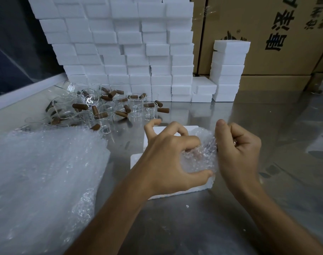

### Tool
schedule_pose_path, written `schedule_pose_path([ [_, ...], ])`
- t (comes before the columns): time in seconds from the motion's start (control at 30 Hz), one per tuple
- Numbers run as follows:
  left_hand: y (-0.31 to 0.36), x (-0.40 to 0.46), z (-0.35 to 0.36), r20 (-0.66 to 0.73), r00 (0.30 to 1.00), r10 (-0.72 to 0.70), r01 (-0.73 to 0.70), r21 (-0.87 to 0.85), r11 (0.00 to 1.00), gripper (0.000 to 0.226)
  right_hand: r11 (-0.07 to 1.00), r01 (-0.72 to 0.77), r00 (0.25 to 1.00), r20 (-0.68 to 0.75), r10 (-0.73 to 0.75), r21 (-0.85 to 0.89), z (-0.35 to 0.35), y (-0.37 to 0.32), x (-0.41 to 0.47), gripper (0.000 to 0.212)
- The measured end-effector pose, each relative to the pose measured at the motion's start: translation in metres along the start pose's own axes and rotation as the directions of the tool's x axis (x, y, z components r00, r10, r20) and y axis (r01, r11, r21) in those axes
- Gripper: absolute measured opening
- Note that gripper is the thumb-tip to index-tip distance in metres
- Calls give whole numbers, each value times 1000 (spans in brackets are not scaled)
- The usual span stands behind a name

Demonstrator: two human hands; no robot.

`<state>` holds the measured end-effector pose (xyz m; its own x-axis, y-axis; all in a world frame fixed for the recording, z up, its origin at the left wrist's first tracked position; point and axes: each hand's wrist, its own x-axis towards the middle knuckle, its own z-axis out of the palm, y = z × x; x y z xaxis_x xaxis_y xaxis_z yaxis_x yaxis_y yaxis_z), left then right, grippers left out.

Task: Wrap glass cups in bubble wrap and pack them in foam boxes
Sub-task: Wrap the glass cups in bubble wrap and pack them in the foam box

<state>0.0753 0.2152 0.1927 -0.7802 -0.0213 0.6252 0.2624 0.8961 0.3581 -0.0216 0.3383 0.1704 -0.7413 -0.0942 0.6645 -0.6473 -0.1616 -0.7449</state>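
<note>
Far left, a thick stack of clear bubble-wrap sheets [42, 173] sprawls over the shiny steel tabletop [193, 227]. Behind it, a jumble of small clear glass cups with brown wooden handles [109, 105] – some upright, some tipped – sits before a tall wall of white foam boxes [123, 43]. Now the action: the left hand [168, 153] reaches in palm-down, fingers spread and curled, thumb hooked under and index finger pressing over a crumpled bubble-wrapped bundle [199, 155] – whatever is inside is blurred by the plastic. The bundle sits on an open white foam box [157, 161] at table centre. The right hand [238, 146] is a tight fist, thumb up, pinching the bundle's right edge. Further right, a short foam-box stack [228, 70] and brown printed cardboard cartons [267, 34] stand behind.
</note>
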Motion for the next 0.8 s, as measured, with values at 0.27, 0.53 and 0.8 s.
schedule_pose_path([
  [0.27,-2,0,5,85,996,-35,40,-67,997,28,999,-31,1000,-5,31,8,-1,1,2,56],
  [0.53,10,-2,25,-200,952,-234,117,-468,876,45,927,-289,957,80,278,239,-3,-3,6,49],
  [0.8,0,1,13,-276,942,-191,30,-498,867,32,846,-448,891,223,396,290,-3,-11,7,36],
])
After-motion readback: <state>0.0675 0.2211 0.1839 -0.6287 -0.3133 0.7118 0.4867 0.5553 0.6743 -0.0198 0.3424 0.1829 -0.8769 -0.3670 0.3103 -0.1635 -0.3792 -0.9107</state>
